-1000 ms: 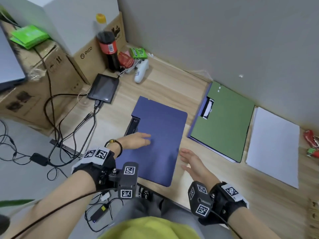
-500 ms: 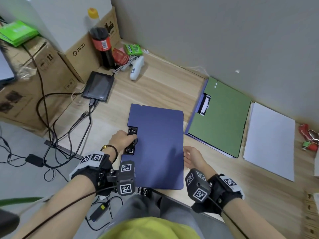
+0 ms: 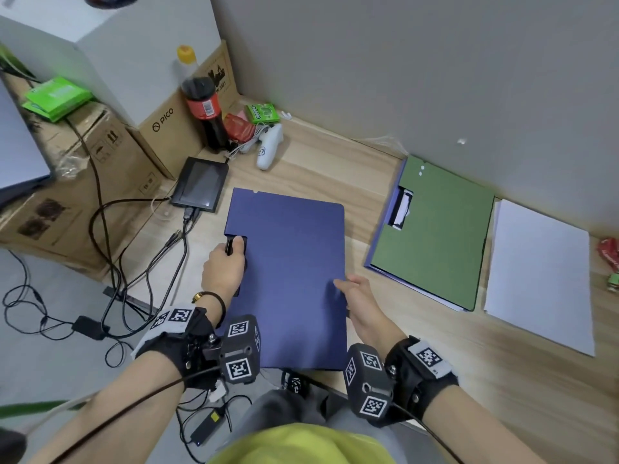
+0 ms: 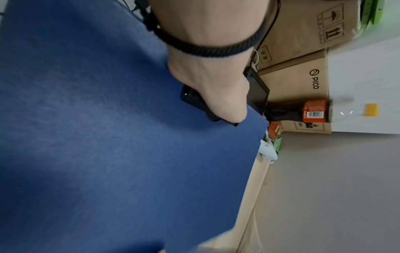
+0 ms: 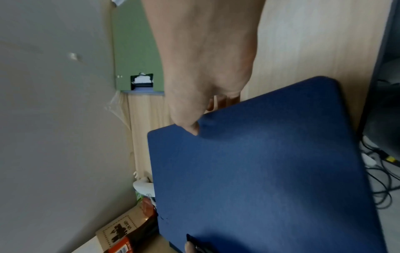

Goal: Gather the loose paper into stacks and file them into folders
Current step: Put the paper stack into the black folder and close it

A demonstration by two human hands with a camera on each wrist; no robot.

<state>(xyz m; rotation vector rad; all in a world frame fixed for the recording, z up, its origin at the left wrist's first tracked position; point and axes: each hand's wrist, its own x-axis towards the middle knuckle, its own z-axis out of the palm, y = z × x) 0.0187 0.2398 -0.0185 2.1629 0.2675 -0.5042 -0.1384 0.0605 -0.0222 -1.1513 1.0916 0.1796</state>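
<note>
Blue folder (image 3: pixel 288 276) lies closed on the wooden desk (image 3: pixel 335 169) straight in front of me, now squared to the edge where a second ago it sat skewed. My left hand (image 3: pixel 222 269) has slid from the cover to the black clip (image 3: pixel 231 246), fingers curled around it. My right hand (image 3: pixel 360 298) pinches the folder's right edge, thumb on top. I judge the cover is about to open. Loose white paper (image 3: pixel 539 272) waits far right, beside the green folder (image 3: pixel 435 229).

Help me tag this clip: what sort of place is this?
Probably an office desk corner: clip folders and white paper on a wooden desk, beside cardboard boxes and cables.
</note>
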